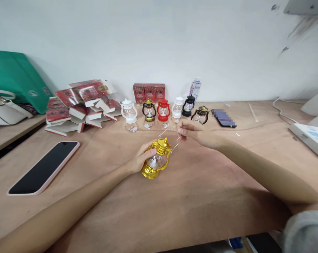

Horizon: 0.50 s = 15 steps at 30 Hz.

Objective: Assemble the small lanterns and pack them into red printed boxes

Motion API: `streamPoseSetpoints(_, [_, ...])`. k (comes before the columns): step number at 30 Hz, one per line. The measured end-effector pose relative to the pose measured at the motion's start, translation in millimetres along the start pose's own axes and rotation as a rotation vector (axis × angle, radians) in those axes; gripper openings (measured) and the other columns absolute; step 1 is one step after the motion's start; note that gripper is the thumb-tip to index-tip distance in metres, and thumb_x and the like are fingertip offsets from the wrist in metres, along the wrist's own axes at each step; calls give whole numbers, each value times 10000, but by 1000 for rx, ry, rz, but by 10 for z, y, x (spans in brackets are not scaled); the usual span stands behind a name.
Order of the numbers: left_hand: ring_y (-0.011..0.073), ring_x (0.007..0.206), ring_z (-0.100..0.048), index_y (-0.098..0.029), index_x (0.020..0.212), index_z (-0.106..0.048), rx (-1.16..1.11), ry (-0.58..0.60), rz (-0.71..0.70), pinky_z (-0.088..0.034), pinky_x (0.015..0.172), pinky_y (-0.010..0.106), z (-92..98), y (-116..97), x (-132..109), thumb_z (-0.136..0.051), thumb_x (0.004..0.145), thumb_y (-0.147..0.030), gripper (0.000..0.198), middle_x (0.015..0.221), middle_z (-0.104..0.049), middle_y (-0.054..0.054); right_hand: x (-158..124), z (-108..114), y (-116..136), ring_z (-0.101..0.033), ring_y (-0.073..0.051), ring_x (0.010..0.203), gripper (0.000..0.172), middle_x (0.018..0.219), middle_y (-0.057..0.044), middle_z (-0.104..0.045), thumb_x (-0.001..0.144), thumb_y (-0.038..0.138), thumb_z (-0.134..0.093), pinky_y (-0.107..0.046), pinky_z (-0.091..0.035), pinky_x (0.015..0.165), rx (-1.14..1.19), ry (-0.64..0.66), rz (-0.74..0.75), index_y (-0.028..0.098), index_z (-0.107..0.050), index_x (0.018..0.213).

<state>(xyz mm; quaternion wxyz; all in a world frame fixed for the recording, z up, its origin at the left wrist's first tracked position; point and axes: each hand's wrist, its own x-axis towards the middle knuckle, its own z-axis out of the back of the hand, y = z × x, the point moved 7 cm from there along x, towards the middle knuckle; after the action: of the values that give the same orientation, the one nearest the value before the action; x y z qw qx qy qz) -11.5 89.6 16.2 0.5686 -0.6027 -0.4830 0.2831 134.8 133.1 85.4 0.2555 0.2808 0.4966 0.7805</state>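
My left hand (144, 157) grips a small gold lantern (163, 143) with a clear globe and a white candle shape inside. The lantern leans a little to the right above the table. Beyond its top, my right hand (186, 131) pinches a thin bent wire handle (178, 144). One wire end meets the lantern's right side; the other end stands apart, above its left side. Behind my hands is a row of small lanterns: a white one (129, 111), a black-and-gold one (149, 109), a red one (163, 110) and several more.
Flattened red boxes (86, 102) are heaped at the back left, with upright red boxes (149, 93) by the wall. A pink-cased phone (44, 168) lies left, another phone (224, 118) back right. A bottle (195, 88) stands behind the lanterns. A white box (310, 137) sits far right.
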Motion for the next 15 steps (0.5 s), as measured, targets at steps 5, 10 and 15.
streamPoseSetpoints(5, [166, 724, -585, -132, 970, -645, 27, 6, 13, -440, 672, 241, -3, 4, -6, -682, 705, -502, 456, 847, -670, 46, 9, 24, -16, -503, -101, 621, 217, 665, 17, -545, 854, 364, -540, -264, -405, 613, -19, -33, -4, 177, -481, 761])
streamPoseSetpoints(10, [155, 718, -550, -136, 973, -619, 98, -15, 13, -424, 676, 240, 14, -1, 8, -680, 692, -523, 482, 823, -632, 28, 20, 36, -105, -504, -104, 622, 198, 668, 17, -545, 850, 344, -524, -269, -393, 611, -43, -72, -8, 179, -477, 751])
streamPoseSetpoints(15, [127, 659, -486, -129, 892, -596, 179, -9, 28, -390, 630, 225, 0, -8, 24, -675, 671, -565, 495, 744, -572, 2, 25, 13, -146, -525, -101, 614, 189, 687, 24, -554, 844, 341, -517, -263, -385, 592, -19, -120, 14, 190, -449, 753])
